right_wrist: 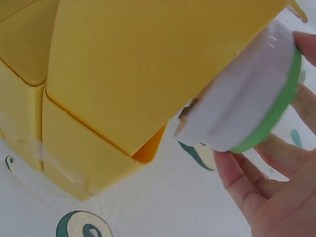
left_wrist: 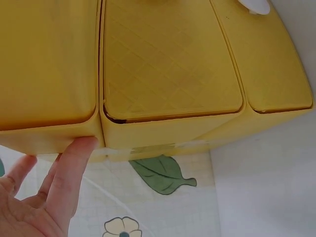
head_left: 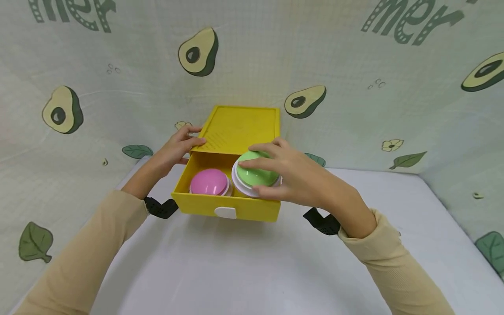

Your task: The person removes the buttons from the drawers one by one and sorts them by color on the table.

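Green button (head_left: 257, 174) clasped in right grip (head_left: 293, 177) over drawer (head_left: 226, 205); left grip (head_left: 179, 146) flat on box (head_left: 240, 127).

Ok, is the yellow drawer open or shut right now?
Open. The yellow drawer is pulled out of its case, exposing the pink button inside; the right hand holds the green button at its rim.

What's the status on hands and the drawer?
Left hand rests on the yellow box. Right hand grips the green button over the open drawer. Pink button inside; nothing blocking.
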`<state>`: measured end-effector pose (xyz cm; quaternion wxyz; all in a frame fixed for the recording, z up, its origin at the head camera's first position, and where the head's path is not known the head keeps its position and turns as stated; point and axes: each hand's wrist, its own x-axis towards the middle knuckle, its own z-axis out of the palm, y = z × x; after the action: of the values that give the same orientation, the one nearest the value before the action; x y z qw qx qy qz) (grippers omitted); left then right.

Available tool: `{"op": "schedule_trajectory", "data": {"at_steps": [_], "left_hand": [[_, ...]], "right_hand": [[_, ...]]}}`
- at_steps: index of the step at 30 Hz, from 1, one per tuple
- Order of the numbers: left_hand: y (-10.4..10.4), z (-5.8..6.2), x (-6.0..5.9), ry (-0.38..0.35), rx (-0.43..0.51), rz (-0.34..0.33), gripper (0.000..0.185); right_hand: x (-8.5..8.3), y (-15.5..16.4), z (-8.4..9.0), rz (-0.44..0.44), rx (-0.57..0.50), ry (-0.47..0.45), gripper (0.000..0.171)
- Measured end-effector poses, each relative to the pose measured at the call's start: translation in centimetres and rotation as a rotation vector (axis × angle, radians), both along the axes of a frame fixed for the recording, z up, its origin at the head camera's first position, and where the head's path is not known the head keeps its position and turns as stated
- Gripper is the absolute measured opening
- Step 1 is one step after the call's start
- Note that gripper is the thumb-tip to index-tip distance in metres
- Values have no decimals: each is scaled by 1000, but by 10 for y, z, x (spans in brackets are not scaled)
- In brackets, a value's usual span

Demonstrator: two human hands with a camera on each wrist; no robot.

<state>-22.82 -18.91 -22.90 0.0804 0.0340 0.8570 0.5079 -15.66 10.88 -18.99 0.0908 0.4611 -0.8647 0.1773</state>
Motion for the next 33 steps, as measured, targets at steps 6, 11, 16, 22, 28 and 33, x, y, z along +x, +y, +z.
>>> {"op": "schedule_trajectory", "data": {"at_steps": [6, 11, 16, 22, 28, 33], "left_hand": [[0, -1, -1, 9, 1, -5, 54], [0, -1, 0, 10, 2, -4, 53], [0, -1, -1, 14, 0, -6, 53], [-1, -3, -4, 28, -12, -17, 54], [-3, -5, -5, 46, -20, -29, 55], [-4, -5, -5, 54, -23, -25, 54]], "right_hand": [[1, 12, -2, -23, -109, 37, 41], [2, 27, -9, -54, -175, 15, 41], [2, 45, -20, -103, -260, 31, 44], [4, 65, -35, -161, -309, 70, 45], [0, 80, -51, -234, -290, 54, 46], [-6, 87, -65, -247, -307, 37, 46]]}}
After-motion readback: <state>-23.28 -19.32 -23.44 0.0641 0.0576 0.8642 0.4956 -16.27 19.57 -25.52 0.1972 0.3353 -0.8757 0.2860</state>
